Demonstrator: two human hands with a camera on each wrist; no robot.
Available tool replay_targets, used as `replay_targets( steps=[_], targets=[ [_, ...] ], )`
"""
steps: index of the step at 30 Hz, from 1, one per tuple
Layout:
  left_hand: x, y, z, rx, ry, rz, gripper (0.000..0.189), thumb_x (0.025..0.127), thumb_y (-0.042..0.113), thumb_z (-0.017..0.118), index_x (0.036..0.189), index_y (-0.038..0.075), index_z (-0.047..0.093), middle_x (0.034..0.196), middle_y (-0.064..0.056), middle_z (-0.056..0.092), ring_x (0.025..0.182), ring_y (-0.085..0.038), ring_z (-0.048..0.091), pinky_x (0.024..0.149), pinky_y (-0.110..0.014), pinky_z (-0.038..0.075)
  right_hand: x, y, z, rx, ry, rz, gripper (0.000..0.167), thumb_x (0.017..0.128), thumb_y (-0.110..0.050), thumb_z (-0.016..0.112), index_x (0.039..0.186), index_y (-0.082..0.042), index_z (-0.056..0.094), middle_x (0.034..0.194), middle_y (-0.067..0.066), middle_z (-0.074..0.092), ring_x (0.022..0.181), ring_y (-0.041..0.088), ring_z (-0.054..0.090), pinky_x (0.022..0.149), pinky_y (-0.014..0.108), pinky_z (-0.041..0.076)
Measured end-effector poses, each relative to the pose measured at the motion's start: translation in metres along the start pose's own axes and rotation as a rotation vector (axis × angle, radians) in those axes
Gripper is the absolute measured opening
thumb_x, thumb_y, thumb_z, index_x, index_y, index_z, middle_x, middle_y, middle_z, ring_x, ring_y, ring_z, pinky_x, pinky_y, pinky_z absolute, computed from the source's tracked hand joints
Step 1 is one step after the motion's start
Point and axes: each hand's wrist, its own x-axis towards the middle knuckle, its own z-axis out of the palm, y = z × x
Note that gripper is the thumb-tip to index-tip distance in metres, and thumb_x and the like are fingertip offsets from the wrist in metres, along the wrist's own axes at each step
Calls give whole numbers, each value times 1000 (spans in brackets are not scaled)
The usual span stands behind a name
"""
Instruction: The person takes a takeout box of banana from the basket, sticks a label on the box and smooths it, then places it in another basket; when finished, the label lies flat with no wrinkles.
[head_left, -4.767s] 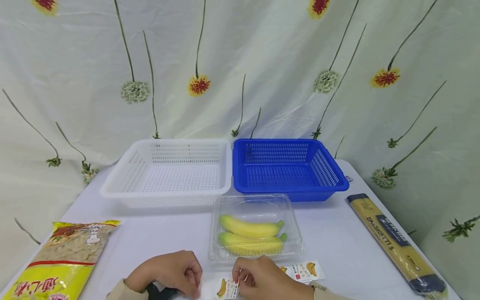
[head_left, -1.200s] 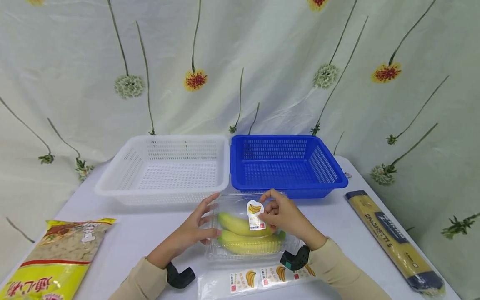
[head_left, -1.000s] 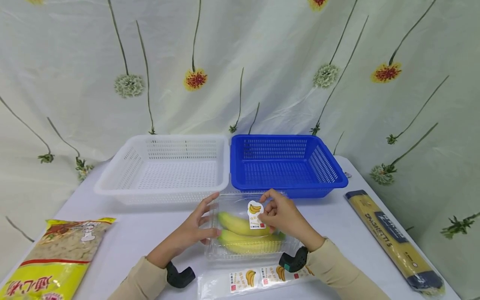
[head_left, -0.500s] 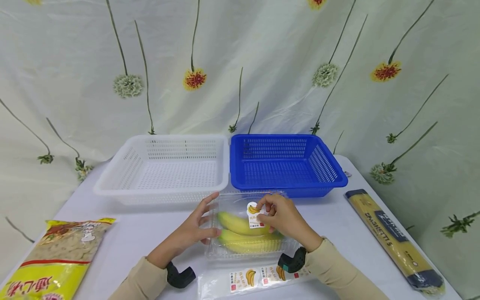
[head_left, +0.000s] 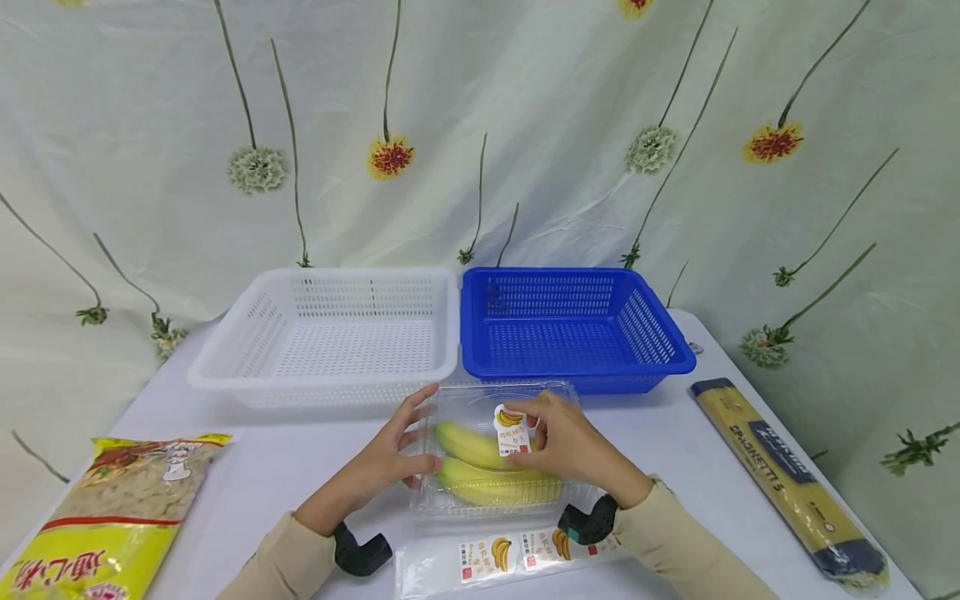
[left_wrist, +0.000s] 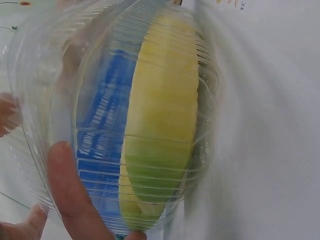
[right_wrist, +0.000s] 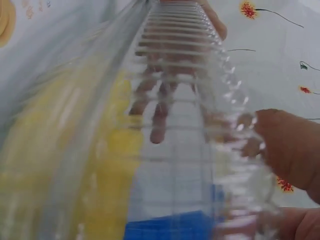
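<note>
A clear plastic clamshell box (head_left: 457,400) with two yellow bananas (head_left: 498,492) inside stands in front of the baskets. My left hand (head_left: 382,454) holds the box's left side, thumb near the front and index finger up by the back corner. In the left wrist view, a finger (left_wrist: 70,195) lies against the ribbed wall, with a banana (left_wrist: 162,110) behind it. A white banana sticker (head_left: 512,433) lies over the lid. My right hand (head_left: 566,442) has its index fingertip at the sticker's top and its thumb at the lower edge, fingers spread apart.
A white basket (head_left: 330,387) and a blue basket (head_left: 577,375) stand side by side behind the box. A sheet of banana stickers (head_left: 435,571) lies in front. The macaroni bag (head_left: 123,517) is at left, the spaghetti pack (head_left: 787,479) at right.
Both hands came up from the sticker sheet to the box, and a sticker came to the lid. My right thumb and index finger, earlier pinching its edge, have since spread apart. The left hand stays put.
</note>
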Motion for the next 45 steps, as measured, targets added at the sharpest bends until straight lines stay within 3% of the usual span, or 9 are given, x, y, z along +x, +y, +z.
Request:
replay_targets(
  steps=[4,12,18,22,29,32,36,40,45],
  targets=[
    [0,0,1,-2,3,7,110,83,11,75,174,23,14,175,-32,9,154,-66,16,69,-42,56,-4,-2,-7,72,-56,-9,70,89,-18,91,150,-1,61,109,8,55,79,8,58,71,26,53],
    [0,-2,0,-15,-3,13,111,83,8,75,174,22,13,174,-33,8,154,-67,15,67,-41,56,-3,8,-30,347,-215,-49,58,97,-8,80,148,5,57,127,20,60,96,20,68,84,28,58],
    [0,-2,0,-14,-2,14,110,83,8,75,174,23,13,174,-33,9,154,-67,16,67,-40,56,-4,18,-48,509,-291,-64,55,101,-10,75,148,11,55,130,28,62,103,24,69,89,31,59],
    [0,-2,0,-11,5,9,110,84,8,75,173,23,14,174,-33,10,155,-66,17,66,-40,55,-6,26,-58,588,-296,-76,54,102,-10,74,147,13,54,128,28,65,104,23,70,92,33,58],
    [1,-3,-1,-8,0,3,109,84,9,76,173,23,15,175,-32,9,155,-65,16,67,-39,55,-11,38,-80,647,-215,-77,51,106,-6,67,147,18,48,121,13,72,103,22,73,89,37,62],
    [0,-2,0,-6,-2,3,109,84,10,76,173,23,15,175,-32,9,155,-66,15,68,-39,55,-15,43,-90,644,-169,-57,42,106,-6,66,146,4,58,122,15,73,104,23,73,88,37,62],
    [0,-1,-1,-2,-1,-12,108,85,10,76,173,23,15,175,-31,9,155,-66,15,68,-38,54,-22,52,-106,658,-99,-62,37,108,-2,60,140,-20,67,120,9,73,105,20,73,90,36,61],
    [1,0,-2,-2,-2,-19,108,85,10,76,174,23,15,175,-31,8,155,-66,14,67,-36,54,-28,61,-122,656,30,-32,36,111,-2,55,135,-25,68,116,2,72,103,18,72,90,33,61],
    [1,0,0,7,3,-21,108,85,10,76,173,23,15,175,-32,8,155,-67,14,67,-36,54,-36,69,-135,599,249,85,25,113,-14,58,135,-23,67,116,0,70,105,15,68,89,29,59]
  ],
)
